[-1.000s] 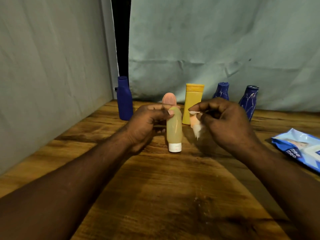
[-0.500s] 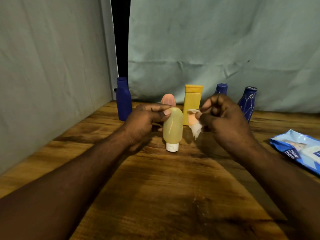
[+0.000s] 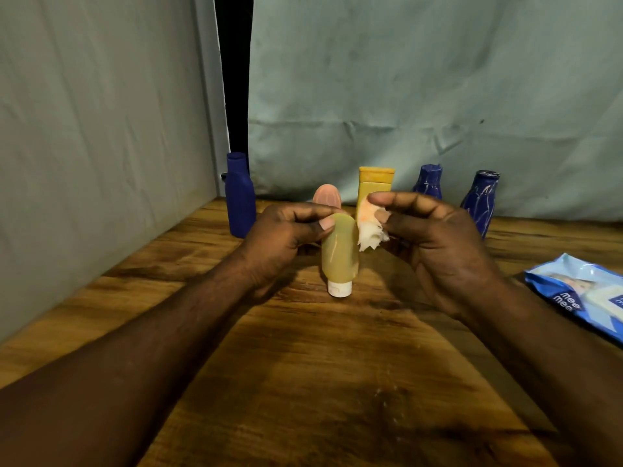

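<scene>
- Item: yellow tube (image 3: 338, 254), translucent, cap down, upright over middle of table (image 3: 303, 365). Cap on wood or just above (cannot tell).
- Left hand (image 3: 286, 234): thumb and fingers pinch tube's upper end.
- Right hand (image 3: 435, 237): fingertips pinch crumpled wipe (image 3: 369, 227) (orange-stained at top), just beside tube's upper right.
- Step, by judgement: wiping tube clean.
- Next move calls for wipe pressed against tube wall, left hand steadying or turning it.
- Back row: blue bottle (image 3: 240, 197), pink tube (image 3: 326, 196), yellow bottle (image 3: 376, 183).
- Right edge: wipes pack (image 3: 583, 291).

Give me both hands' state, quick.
Left hand: grips the yellowish translucent plastic tube, white cap down.
Right hand: pinches a crumpled white wipe stained orange.
</scene>
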